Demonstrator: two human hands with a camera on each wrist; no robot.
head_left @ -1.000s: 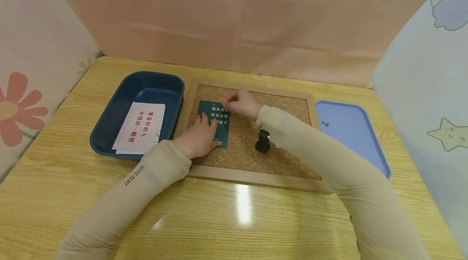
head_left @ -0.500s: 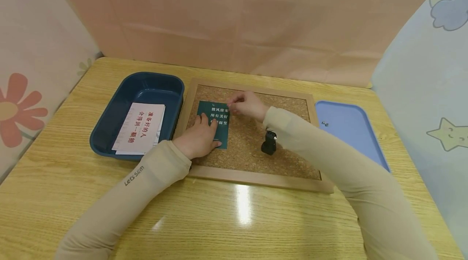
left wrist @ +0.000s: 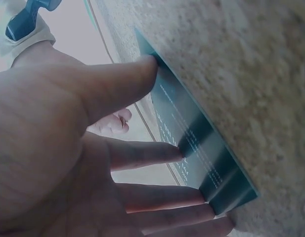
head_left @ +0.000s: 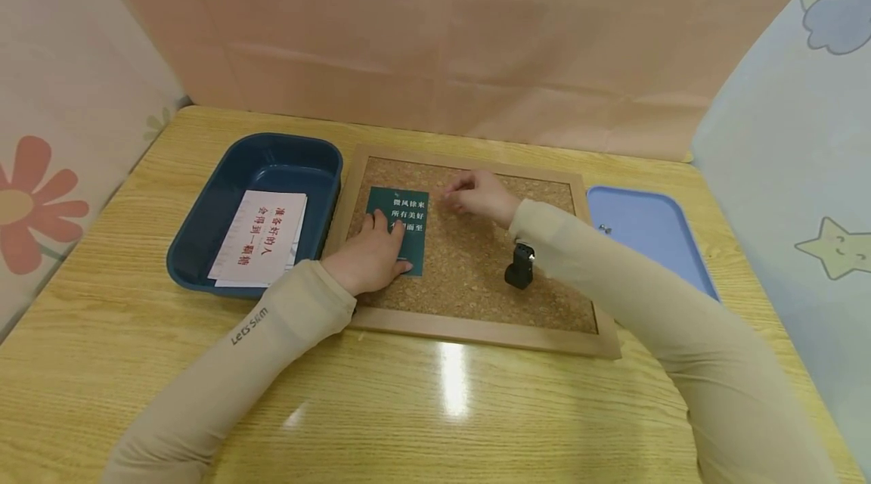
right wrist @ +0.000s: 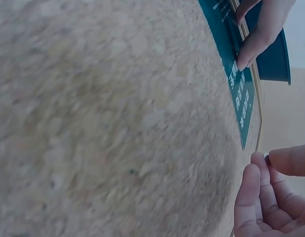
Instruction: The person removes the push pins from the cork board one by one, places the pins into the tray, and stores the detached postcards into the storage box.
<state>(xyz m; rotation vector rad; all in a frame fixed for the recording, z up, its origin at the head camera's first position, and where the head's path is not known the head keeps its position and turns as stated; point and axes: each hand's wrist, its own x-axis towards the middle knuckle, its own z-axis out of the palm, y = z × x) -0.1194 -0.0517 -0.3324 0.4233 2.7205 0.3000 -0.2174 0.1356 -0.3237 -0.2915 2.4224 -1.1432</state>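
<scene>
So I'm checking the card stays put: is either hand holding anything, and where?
The left hand presses flat fingers on the green card's lower left part. The right hand grips nothing visible.

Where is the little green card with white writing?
In the head view, the dark green card lies flat on the left part of the framed cork board, under the left hand, beside the dark blue bin.

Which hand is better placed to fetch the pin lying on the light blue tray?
Probably the right hand. It hovers free over the cork board, on the side of the light blue tray where the pin lies. The left hand is busy pressing the green card flat.
</scene>
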